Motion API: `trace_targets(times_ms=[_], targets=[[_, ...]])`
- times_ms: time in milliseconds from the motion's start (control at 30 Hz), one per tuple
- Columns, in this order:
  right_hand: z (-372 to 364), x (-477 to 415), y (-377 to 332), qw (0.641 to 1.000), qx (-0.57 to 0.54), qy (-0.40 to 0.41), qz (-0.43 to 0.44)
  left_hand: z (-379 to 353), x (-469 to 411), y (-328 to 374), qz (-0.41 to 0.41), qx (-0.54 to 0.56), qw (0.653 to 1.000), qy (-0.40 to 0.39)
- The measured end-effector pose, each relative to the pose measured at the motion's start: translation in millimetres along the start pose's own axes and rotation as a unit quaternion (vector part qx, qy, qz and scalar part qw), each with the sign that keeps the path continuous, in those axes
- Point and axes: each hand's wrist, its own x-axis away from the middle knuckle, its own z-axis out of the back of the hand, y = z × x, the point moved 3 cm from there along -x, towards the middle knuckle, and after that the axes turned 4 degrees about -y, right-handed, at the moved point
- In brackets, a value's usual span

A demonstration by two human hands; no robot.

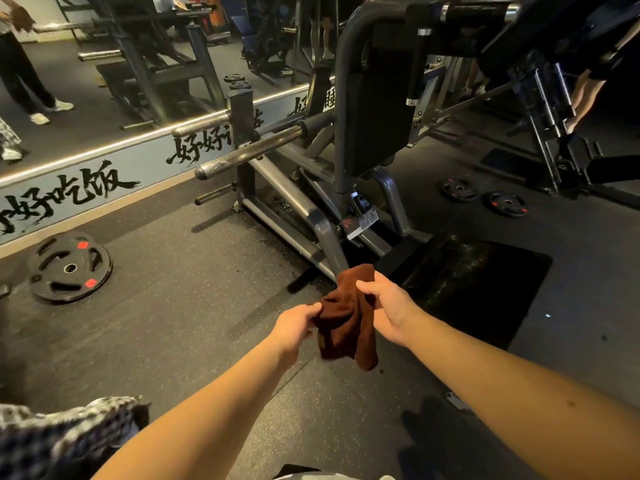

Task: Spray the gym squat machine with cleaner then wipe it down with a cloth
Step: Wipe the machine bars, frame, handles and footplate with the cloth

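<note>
Left hand [296, 325] and right hand [389, 308] are sitting close together out front, both clamped on the brown cloth [346, 327]. Left is pinching the bunched edge on its side; right is curling its fingers over the upper part. Cloth is hanging crumpled between them, lower corner dangling below the right wrist, clear of the floor [180, 306]. Squat machine [377, 126] is standing just beyond the hands, with a grey frame leg coming down right behind the top of the cloth. Black footplate [485, 285] is lying ahead and right of the right hand. Bare loading bar [249, 152] is sticking out ahead and left of the left hand. Big weight plate [69, 268] is lying flat on the floor well left of the left hand. Two small plates [459, 189] are lying far ahead-right of the right hand. Mirror [104, 64] is running along the wall far ahead-left, with a lettered strip [86, 188] beneath it.
</note>
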Motion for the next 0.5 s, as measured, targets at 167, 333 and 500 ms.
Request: trace_targets(times_ms=[167, 333, 500], targets=[[52.1, -18.3, 7.3, 0.993, 0.029, 0.112, -0.002, 2.4, -7.4, 23.1, -0.092, -0.091, 0.988, 0.088], [94.0, -11.6, 0.4, 0.983, 0.043, 0.176, -0.029, -8.8, -16.9, 44.8, -0.129, -0.243, 0.956, 0.102], [120.3, -12.2, -4.7, 0.976, 0.11, 0.183, -0.04, -11.3, -25.3, 60.2, -0.113, -0.36, 0.92, 0.109]])
